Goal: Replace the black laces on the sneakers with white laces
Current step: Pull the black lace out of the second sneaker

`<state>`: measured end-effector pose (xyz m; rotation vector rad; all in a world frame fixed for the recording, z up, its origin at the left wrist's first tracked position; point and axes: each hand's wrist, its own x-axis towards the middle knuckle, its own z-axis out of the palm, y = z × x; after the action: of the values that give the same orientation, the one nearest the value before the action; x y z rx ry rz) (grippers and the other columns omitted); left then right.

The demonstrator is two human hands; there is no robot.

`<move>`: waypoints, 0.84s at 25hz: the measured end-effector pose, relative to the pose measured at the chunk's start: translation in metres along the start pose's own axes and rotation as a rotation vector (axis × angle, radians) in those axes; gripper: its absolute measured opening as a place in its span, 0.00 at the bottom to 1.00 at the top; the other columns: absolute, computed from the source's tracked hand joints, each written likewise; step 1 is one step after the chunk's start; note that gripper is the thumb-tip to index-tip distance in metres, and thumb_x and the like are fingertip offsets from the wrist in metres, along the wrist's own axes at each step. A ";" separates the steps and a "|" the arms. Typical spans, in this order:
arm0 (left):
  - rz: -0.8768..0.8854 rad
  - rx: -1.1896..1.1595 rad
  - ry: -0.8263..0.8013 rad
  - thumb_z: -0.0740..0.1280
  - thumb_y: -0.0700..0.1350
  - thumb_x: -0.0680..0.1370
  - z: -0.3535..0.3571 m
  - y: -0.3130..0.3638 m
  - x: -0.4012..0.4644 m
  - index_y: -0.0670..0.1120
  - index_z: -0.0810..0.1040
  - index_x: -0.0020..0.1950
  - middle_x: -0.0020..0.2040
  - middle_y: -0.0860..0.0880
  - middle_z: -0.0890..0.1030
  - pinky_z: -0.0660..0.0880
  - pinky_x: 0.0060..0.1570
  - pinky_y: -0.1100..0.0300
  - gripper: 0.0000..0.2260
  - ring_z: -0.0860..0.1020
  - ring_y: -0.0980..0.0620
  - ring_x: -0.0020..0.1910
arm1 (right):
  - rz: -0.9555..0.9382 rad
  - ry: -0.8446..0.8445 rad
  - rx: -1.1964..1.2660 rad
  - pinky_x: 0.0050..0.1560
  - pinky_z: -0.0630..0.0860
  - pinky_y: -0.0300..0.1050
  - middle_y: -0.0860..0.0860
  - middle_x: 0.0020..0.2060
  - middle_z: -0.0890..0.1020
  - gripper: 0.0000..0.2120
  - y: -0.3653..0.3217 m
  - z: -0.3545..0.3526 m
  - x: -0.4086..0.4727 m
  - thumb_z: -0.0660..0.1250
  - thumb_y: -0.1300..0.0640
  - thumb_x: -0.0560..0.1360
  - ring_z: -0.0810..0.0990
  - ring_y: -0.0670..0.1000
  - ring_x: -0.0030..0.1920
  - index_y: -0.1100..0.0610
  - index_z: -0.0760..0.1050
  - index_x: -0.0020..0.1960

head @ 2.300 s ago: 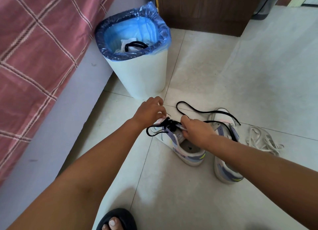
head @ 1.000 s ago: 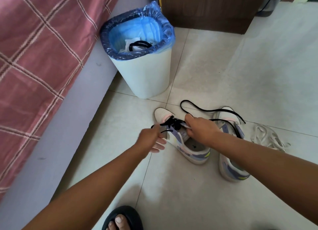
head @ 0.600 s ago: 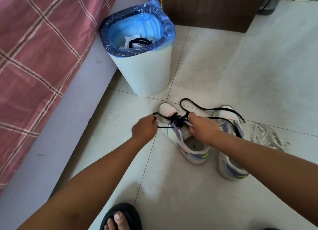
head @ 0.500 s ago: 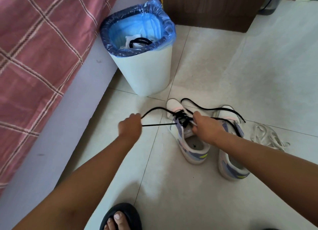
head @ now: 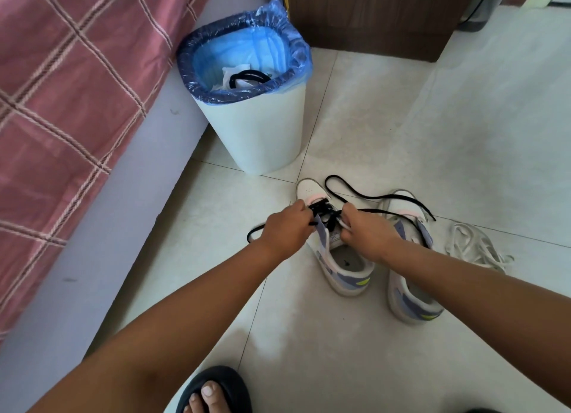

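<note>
Two bare hands work over one sneaker [head: 335, 258] on a tiled floor [head: 432, 119]. The left hand [head: 287, 227] pinches the black lace [head: 323, 213] at the eyelets; the right hand [head: 366, 236], just beside it, grips the tongue. The second sneaker [head: 411, 292] lies just right of the right hand, black lace trailing across it. A heap of white laces [head: 472, 245] lies farther right, untouched. Beyond the hands, a bin [head: 253, 134] holds what looks like a black lace. Unlacing seems unfinished; all white lacing remains. Both sneakers lie lengthwise, toes pointing away from the person, heels nearest.
</note>
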<state>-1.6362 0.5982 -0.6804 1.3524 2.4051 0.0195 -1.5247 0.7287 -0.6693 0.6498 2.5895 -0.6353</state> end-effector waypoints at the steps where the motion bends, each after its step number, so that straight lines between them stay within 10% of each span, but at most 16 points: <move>1: 0.031 0.078 0.016 0.57 0.47 0.82 -0.001 0.001 0.004 0.45 0.74 0.60 0.57 0.47 0.72 0.64 0.36 0.57 0.11 0.74 0.47 0.54 | 0.003 0.000 0.005 0.36 0.66 0.47 0.53 0.38 0.72 0.08 0.000 0.000 0.000 0.58 0.56 0.77 0.72 0.57 0.38 0.56 0.59 0.49; 4: 0.043 0.222 0.041 0.58 0.43 0.81 -0.001 -0.016 0.005 0.45 0.76 0.57 0.55 0.48 0.73 0.62 0.34 0.59 0.09 0.74 0.47 0.55 | 0.016 -0.011 -0.005 0.37 0.66 0.47 0.54 0.40 0.73 0.08 0.002 -0.001 0.001 0.58 0.57 0.77 0.72 0.57 0.39 0.56 0.58 0.49; 10: -0.489 0.419 -0.199 0.63 0.38 0.77 -0.006 -0.108 -0.029 0.45 0.76 0.56 0.52 0.49 0.75 0.70 0.43 0.59 0.09 0.77 0.48 0.54 | 0.041 -0.013 -0.005 0.38 0.67 0.47 0.55 0.42 0.76 0.08 0.005 0.003 0.005 0.58 0.56 0.77 0.73 0.57 0.40 0.55 0.58 0.49; 21: -0.612 0.293 -0.309 0.64 0.41 0.77 -0.014 -0.105 -0.033 0.45 0.76 0.55 0.56 0.48 0.78 0.69 0.45 0.61 0.08 0.78 0.48 0.54 | 0.088 0.011 0.130 0.38 0.66 0.46 0.52 0.37 0.73 0.08 0.007 0.000 0.000 0.60 0.54 0.77 0.72 0.56 0.39 0.55 0.61 0.48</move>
<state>-1.7121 0.5173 -0.6772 0.6033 2.5006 -0.6719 -1.5214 0.7337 -0.6719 0.8054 2.5291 -0.7776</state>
